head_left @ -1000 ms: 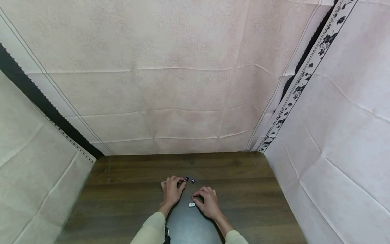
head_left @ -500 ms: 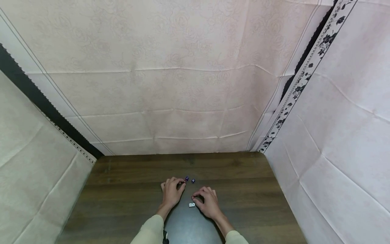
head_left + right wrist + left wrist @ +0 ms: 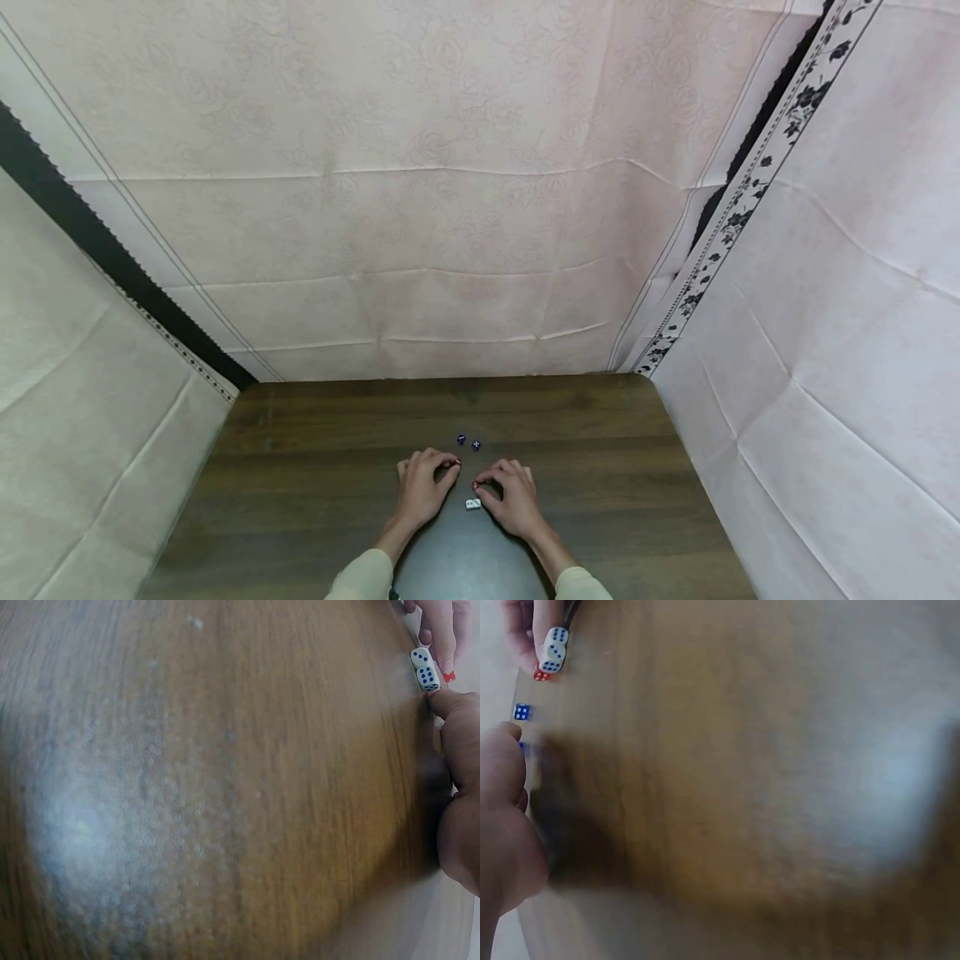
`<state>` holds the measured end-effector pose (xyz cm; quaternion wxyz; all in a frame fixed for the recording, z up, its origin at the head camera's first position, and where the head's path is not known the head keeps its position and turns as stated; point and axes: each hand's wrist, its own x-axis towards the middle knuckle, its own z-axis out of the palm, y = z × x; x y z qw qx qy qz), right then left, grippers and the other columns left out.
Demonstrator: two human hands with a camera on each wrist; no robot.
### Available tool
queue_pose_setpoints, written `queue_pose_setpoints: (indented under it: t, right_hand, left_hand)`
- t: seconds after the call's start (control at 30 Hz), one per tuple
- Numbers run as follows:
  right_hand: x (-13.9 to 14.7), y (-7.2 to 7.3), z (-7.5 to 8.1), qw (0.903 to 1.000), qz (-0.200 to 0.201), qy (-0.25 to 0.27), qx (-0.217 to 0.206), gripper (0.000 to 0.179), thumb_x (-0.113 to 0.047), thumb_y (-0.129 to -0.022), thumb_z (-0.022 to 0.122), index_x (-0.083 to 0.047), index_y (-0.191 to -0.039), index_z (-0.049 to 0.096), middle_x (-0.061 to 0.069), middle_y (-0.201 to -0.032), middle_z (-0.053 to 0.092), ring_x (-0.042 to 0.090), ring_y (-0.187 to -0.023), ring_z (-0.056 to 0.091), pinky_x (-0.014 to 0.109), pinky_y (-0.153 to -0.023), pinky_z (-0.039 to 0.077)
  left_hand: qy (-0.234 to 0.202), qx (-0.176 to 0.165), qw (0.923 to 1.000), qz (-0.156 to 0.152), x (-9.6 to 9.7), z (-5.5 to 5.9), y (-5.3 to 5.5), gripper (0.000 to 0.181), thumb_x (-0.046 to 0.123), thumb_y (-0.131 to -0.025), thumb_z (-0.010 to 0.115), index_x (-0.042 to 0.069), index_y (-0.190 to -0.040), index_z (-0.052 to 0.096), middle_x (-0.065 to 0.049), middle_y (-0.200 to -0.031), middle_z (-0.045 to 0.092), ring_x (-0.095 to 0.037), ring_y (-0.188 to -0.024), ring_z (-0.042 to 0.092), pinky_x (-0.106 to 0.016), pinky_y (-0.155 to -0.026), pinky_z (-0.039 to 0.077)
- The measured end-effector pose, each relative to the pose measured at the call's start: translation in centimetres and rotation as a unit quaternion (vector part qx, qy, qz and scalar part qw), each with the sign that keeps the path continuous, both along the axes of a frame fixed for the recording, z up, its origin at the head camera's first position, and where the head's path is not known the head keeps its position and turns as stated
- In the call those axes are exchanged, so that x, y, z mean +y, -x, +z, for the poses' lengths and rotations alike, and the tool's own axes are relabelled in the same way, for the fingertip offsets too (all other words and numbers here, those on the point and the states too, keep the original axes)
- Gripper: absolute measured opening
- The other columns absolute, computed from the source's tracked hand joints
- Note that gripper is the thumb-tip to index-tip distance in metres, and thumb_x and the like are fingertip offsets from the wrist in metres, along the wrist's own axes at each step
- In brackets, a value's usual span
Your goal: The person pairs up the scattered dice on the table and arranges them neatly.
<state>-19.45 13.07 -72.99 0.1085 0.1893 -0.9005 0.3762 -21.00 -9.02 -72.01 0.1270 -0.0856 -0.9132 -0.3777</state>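
Observation:
My left hand (image 3: 423, 485) pinches a small red die (image 3: 449, 676) between thumb and finger, just above the wooden tabletop. To its right, my right hand (image 3: 516, 500) has its thumb and forefinger on another red die (image 3: 541, 674) at the table. Two white dice (image 3: 472, 504) with blue pips sit touching side by side, close to the right thumb. Farther off, beyond both hands, are two blue dice, a left one (image 3: 461, 439) and a right one (image 3: 476, 445), slightly apart. In the left wrist view, the left hand partly hides one blue die.
The brown wooden table (image 3: 315, 467) ends at a back edge against a pale patterned cloth (image 3: 450, 250). More cloth hangs on the left (image 3: 90, 400) and right (image 3: 825, 333) sides. Light glares off the tabletop between the forearms.
My left hand has drawn back from beside the blue dice toward me, bringing its red die along. The right hand and the white dice stay where they were.

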Motion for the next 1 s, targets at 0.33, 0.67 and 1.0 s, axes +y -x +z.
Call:
queue_pose_setpoints:
  t: [0.33, 0.67, 1.0]
  right_hand:
    - [0.1, 0.0, 0.1, 0.9999, -0.006, -0.015, -0.004, 0.013, -0.024, -0.097, 0.091, -0.025, -0.109, 0.086, -0.011, -0.105, 0.074, 0.008, -0.100, 0.059, 0.040, -0.095, 0.042]
    - [0.1, 0.0, 0.1, 0.9998, -0.007, -0.016, -0.013, 0.014, -0.025, -0.098, 0.091, -0.027, -0.111, 0.086, -0.012, -0.106, 0.073, 0.008, -0.102, 0.059, 0.040, -0.096, 0.041]
    - [0.1, 0.0, -0.1, 0.9998, -0.005, -0.017, -0.011, 0.014, -0.024, -0.098, 0.091, -0.027, -0.111, 0.086, -0.013, -0.106, 0.073, 0.007, -0.101, 0.058, 0.040, -0.095, 0.041]
  left_hand:
    - [0.006, 0.025, 0.9991, -0.033, 0.3, -0.5, -1.8, 0.011, 0.021, -0.096, 0.092, 0.023, -0.107, 0.088, 0.007, -0.103, 0.080, -0.017, -0.100, 0.067, -0.051, -0.098, 0.036]
    - [0.012, 0.003, 0.9988, -0.047, 0.3, -0.6, -2.5, 0.011, 0.026, -0.097, 0.092, 0.027, -0.107, 0.088, 0.011, -0.102, 0.078, -0.015, -0.103, 0.064, -0.049, -0.098, 0.034]
    - [0.018, -0.005, 0.9985, -0.051, 0.3, -0.6, -2.6, 0.011, 0.027, -0.096, 0.092, 0.027, -0.107, 0.089, 0.009, -0.103, 0.077, -0.016, -0.104, 0.063, -0.052, -0.099, 0.034]
